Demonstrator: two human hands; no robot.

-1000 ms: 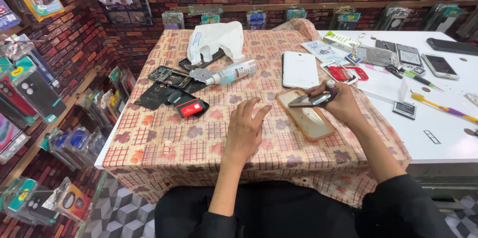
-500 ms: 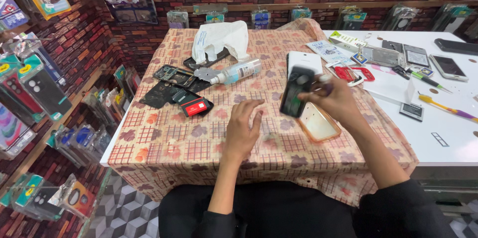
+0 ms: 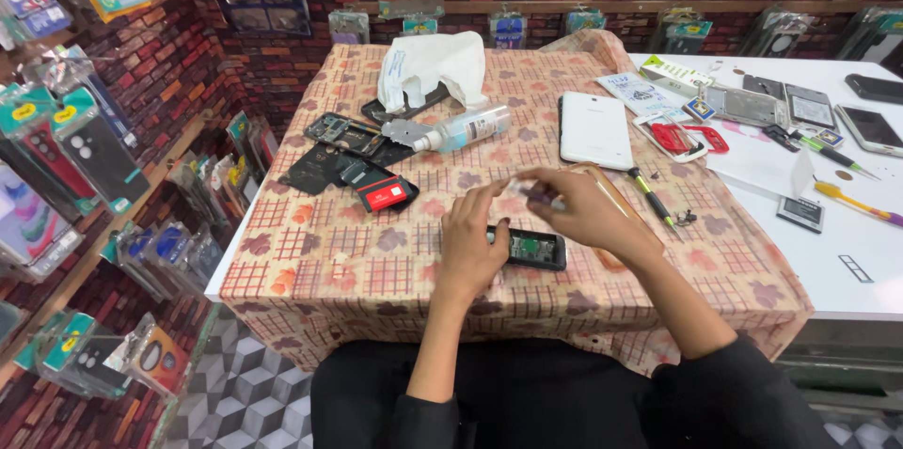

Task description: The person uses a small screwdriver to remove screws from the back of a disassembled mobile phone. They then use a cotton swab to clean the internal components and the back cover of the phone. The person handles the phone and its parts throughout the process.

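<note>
- Your left hand (image 3: 475, 247) rests palm down on the patterned tablecloth (image 3: 376, 270), fingers curled over the left end of the opened phone (image 3: 531, 248) and pinning it flat; the wrist runs back toward six o'clock.
- Your right hand (image 3: 588, 214) arches over the same phone from its three o'clock side, thumb and forefinger pinched together on a small thin part (image 3: 527, 191) too blurred to identify; the other fingers are loosely bent.
- The opened phone lies dark and lengthwise between both hands, near the table's front edge, with a green board showing inside it.
- A translucent amber case (image 3: 616, 209) lies partly under your right hand, toward two o'clock of the phone.
- A screwdriver with a yellow and black handle (image 3: 649, 197) lies just beside that case, at three o'clock.
- A white phone (image 3: 594, 129) lies face down at one o'clock, well apart from your hands.
- A clear spray bottle (image 3: 466, 129) lies on its side at twelve o'clock, with a white plastic bag (image 3: 428, 68) beyond it.
- Dark phone parts and a red-labelled battery (image 3: 384, 193) are grouped at ten o'clock.
- A white counter (image 3: 828, 252) adjoins at three o'clock.
</note>
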